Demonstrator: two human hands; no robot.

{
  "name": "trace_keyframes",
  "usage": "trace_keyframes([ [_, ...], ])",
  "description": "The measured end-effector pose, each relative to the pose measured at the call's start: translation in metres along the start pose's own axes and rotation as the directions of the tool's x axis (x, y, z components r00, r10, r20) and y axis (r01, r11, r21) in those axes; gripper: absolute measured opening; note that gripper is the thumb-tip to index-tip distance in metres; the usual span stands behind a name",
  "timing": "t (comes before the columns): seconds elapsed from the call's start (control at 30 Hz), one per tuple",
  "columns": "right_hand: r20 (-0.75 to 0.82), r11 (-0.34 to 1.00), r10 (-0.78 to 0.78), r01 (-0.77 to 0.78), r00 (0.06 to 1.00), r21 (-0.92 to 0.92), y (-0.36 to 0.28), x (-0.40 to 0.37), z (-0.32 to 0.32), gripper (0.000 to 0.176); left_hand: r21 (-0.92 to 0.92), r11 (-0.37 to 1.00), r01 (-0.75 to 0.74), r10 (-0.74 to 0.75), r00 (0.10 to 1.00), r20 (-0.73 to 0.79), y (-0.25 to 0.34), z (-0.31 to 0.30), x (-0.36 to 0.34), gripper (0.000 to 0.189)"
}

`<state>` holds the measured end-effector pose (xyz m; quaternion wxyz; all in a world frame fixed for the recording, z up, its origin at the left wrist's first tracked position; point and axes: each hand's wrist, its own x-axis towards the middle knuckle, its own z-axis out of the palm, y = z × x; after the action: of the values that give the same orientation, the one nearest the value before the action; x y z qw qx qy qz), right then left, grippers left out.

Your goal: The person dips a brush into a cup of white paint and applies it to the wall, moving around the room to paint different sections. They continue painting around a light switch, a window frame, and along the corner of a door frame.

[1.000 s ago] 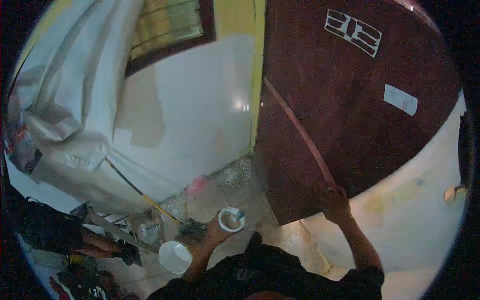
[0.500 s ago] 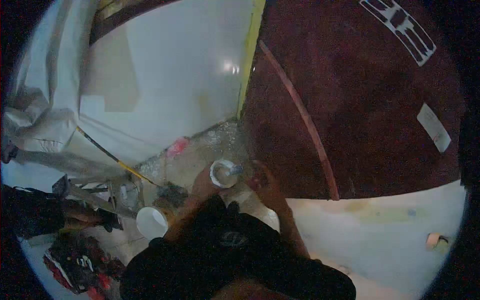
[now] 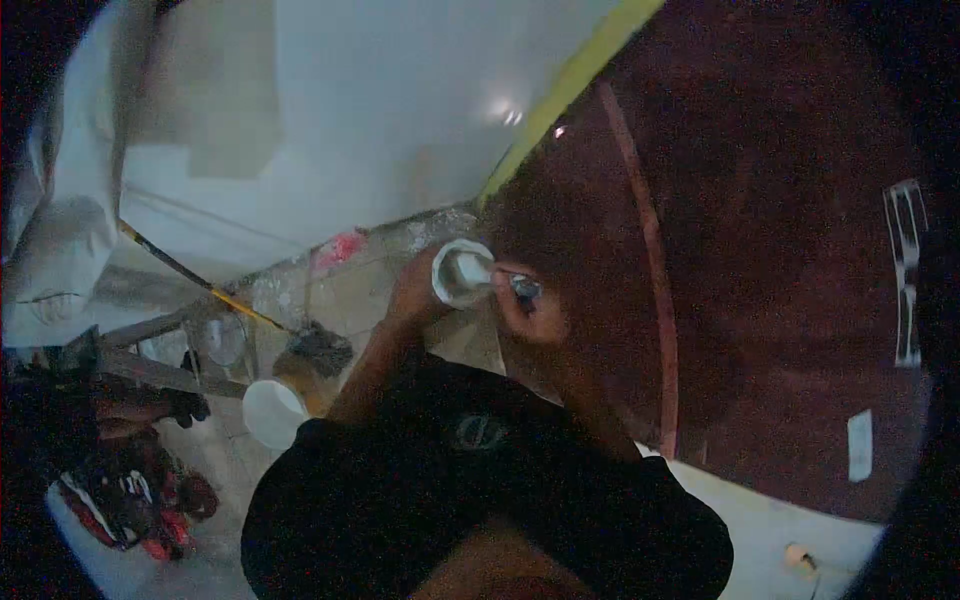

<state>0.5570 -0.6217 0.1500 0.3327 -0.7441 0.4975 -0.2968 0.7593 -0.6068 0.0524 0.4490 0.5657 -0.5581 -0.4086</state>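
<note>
Left hand [image 3: 413, 297] clasps small cup [image 3: 460, 272] round its wall; right hand [image 3: 532, 318] pinches tool [image 3: 521, 288] at rim. Cup probably light, slippery, spillable.

Shirt [image 3: 480, 510]: black, short-sleeved, loose and creased. Emblem [image 3: 478, 432]: small, pale, oval outline, printed mid-chest. Sleeves: end either side of the emblem, arms bare below them. Left hand [image 3: 413, 295] and right hand [image 3: 532, 318]: bare, above the emblem.

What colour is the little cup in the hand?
The cup is white; the head view shows it.
</note>
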Motion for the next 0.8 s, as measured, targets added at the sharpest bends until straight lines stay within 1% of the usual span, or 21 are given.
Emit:
trace_keyframes([
  [0.03, -0.019, 0.996, -0.075, 0.074, 0.997, -0.045, -0.015, 0.022, 0.001, 0.025, -0.02, 1.0, -0.01, 0.009, 1.0, -0.004, -0.009, -0.01, 0.017, 0.065],
  [0.07, -0.005, 0.996, -0.076, 0.076, 0.997, -0.05, -0.013, 0.034, 0.007, 0.025, -0.029, 1.0, -0.002, 0.001, 1.0, -0.013, -0.017, -0.015, 0.03, 0.065],
  [0.1, -0.019, 0.999, -0.005, 0.005, 1.0, 0.031, -0.012, 0.047, 0.015, 0.021, 0.108, 0.989, -0.1, 0.106, 0.993, -0.045, -0.024, -0.021, 0.043, 0.066],
  [0.13, -0.033, 0.991, 0.072, -0.068, 0.997, 0.114, -0.016, 0.058, 0.022, 0.019, 0.247, 0.95, -0.193, 0.212, 0.976, -0.054, -0.028, -0.027, 0.054, 0.067],
  [0.17, -0.031, 0.99, 0.082, -0.078, 0.996, 0.116, -0.024, 0.063, 0.025, 0.019, 0.245, 0.951, -0.187, 0.205, 0.978, -0.048, -0.029, -0.032, 0.063, 0.067],
  [0.2, 0.006, 0.955, 0.235, -0.232, 0.972, 0.183, -0.04, 0.058, 0.016, 0.021, 0.256, 0.953, -0.16, 0.162, 0.987, 0.013, -0.017, -0.025, 0.065, 0.068],
  [0.27, 0.043, 0.894, 0.382, -0.381, 0.923, 0.236, -0.045, 0.077, 0.021, 0.023, 0.258, 0.956, -0.143, 0.126, 0.989, 0.079, -0.016, -0.037, 0.088, 0.068],
  [0.3, -0.043, 0.98, 0.172, -0.166, 0.984, 0.108, -0.02, 0.076, 0.027, 0.024, 0.18, 0.94, -0.29, 0.293, 0.956, 0.009, -0.026, -0.032, 0.09, 0.068],
  [0.37, -0.099, 0.999, -0.029, 0.026, 0.995, -0.032, -0.002, 0.084, 0.036, 0.025, 0.105, 0.901, -0.421, 0.428, 0.902, -0.054, -0.056, -0.027, 0.1, 0.068],
  [0.47, -0.117, 0.999, -0.011, 0.015, 0.993, 0.029, 0.016, 0.088, 0.038, 0.026, 0.199, 0.861, -0.467, 0.481, 0.876, -0.025, -0.082, -0.017, 0.112, 0.07],
  [0.5, -0.105, 0.998, 0.063, -0.062, 0.992, 0.013, 0.017, 0.085, 0.036, 0.026, 0.257, 0.865, -0.43, 0.451, 0.892, -0.024, -0.076, -0.02, 0.11, 0.071],
  [0.53, -0.1, 0.995, 0.098, -0.098, 0.99, 0.009, 0.017, 0.086, 0.035, 0.026, 0.317, 0.865, -0.389, 0.419, 0.908, -0.028, -0.07, -0.023, 0.113, 0.072],
  [0.57, -0.095, 0.991, 0.134, -0.134, 0.986, 0.005, 0.017, 0.088, 0.034, 0.026, 0.323, 0.861, -0.392, 0.422, 0.906, -0.024, -0.067, -0.024, 0.118, 0.072],
  [0.6, -0.135, 0.975, 0.129, -0.101, 0.982, 0.199, 0.005, 0.092, 0.03, 0.024, 0.339, 0.885, -0.319, 0.34, 0.94, -0.002, -0.062, -0.027, 0.124, 0.074],
  [0.63, -0.177, 0.922, 0.129, -0.052, 0.976, 0.385, -0.001, 0.097, 0.027, 0.023, 0.357, 0.901, -0.248, 0.259, 0.966, 0.018, -0.058, -0.03, 0.131, 0.076],
  [0.67, -0.184, 0.921, 0.124, -0.044, 0.975, 0.388, 0.004, 0.1, 0.018, 0.023, 0.362, 0.896, -0.256, 0.267, 0.964, 0.021, -0.053, -0.03, 0.136, 0.076],
  [0.7, -0.197, 0.959, -0.02, 0.074, 0.98, 0.273, 0.008, 0.101, 0.008, 0.023, 0.363, 0.897, -0.252, 0.261, 0.965, 0.025, -0.045, -0.037, 0.136, 0.076],
  [0.77, -0.202, 0.97, -0.162, 0.194, 0.966, 0.149, 0.013, 0.107, -0.003, 0.024, 0.363, 0.895, -0.258, 0.263, 0.964, 0.037, -0.03, -0.039, 0.14, 0.077],
  [0.8, -0.197, 0.983, -0.033, 0.067, 0.98, 0.169, 0.009, 0.109, -0.005, 0.024, 0.385, 0.898, -0.213, 0.226, 0.974, 0.012, -0.025, -0.041, 0.14, 0.078],
])
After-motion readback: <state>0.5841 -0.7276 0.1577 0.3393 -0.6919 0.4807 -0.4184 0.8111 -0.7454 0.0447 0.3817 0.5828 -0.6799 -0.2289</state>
